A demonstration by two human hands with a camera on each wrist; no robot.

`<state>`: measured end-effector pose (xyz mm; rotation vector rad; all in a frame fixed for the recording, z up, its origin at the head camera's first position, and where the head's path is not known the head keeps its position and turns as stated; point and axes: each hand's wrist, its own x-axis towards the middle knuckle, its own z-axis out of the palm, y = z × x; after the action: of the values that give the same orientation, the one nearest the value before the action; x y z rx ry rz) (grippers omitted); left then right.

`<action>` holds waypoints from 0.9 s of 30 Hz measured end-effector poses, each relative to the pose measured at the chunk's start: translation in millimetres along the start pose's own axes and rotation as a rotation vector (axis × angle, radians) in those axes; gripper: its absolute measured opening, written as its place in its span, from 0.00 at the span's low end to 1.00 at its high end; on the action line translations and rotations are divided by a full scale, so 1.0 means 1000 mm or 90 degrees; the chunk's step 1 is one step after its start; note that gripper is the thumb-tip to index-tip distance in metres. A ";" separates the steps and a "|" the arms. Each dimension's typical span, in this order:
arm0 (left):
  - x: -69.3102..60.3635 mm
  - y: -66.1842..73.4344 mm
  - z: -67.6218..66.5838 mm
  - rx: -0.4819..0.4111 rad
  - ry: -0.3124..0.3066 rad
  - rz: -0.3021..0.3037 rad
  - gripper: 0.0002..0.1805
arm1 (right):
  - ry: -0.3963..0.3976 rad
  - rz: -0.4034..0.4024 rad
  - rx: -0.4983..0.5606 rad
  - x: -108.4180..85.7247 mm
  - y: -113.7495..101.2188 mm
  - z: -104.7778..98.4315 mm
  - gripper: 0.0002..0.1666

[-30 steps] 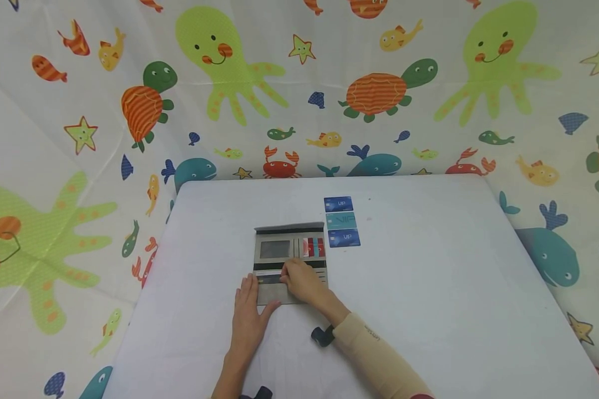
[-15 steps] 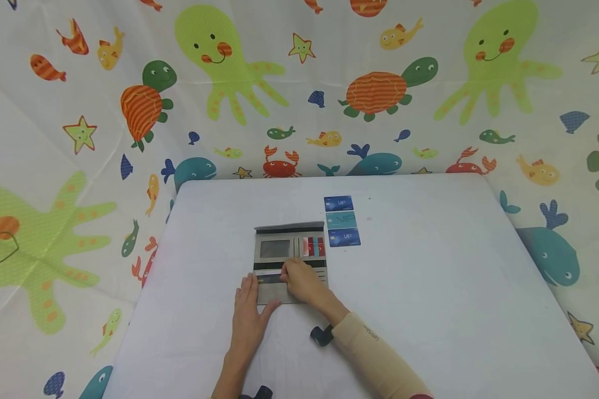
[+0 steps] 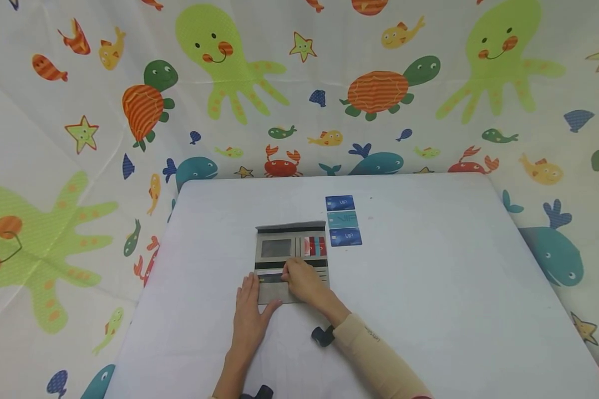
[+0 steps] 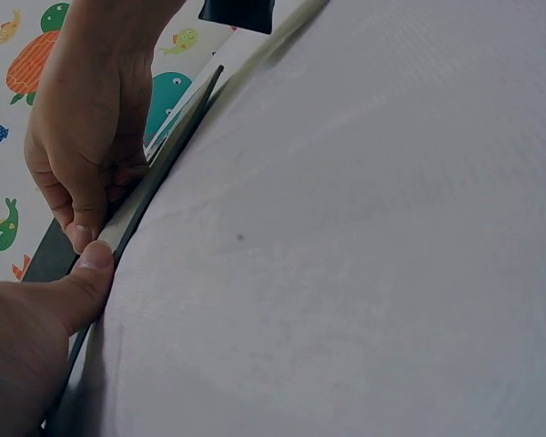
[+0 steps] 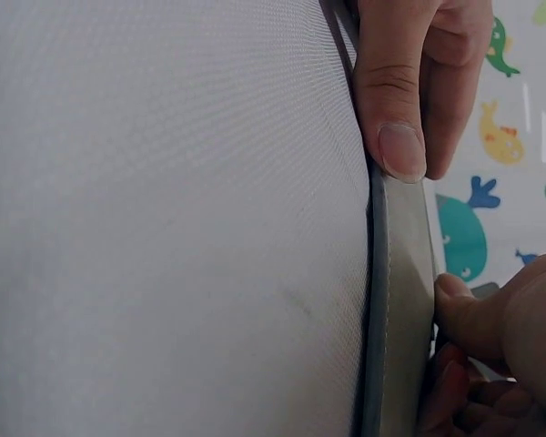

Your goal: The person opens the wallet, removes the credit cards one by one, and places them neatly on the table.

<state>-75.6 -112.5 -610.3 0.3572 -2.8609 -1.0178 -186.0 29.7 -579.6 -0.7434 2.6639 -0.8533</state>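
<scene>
In the head view, the opened wallet [image 3: 270, 293] lies on the tabletop [image 3: 429, 277], nearer its left edge than its right. The left hand [image 3: 250, 316], fingers straight, touches the wallet's left side; the right hand [image 3: 304, 281] pinches the dark card [image 3: 270, 278]. Three VIP cards [image 3: 344, 220] lie toward the far edge.

In the left wrist view, the left thumb rests on the wallet's near edge.

In the right wrist view, the right fingers hide their grip.

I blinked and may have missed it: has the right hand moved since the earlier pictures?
No, not visibly: against the VIP cards on the table, the right hand keeps its place over the wallet, shifted in no direction.
</scene>
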 end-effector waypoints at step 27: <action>-0.001 0.000 0.000 -0.011 -0.007 -0.014 0.51 | 0.005 0.007 0.017 0.001 0.002 0.001 0.04</action>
<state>-75.0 -112.1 -609.8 0.3827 -2.8619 -1.0512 -187.3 29.9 -581.8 -0.7187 2.6558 -0.8896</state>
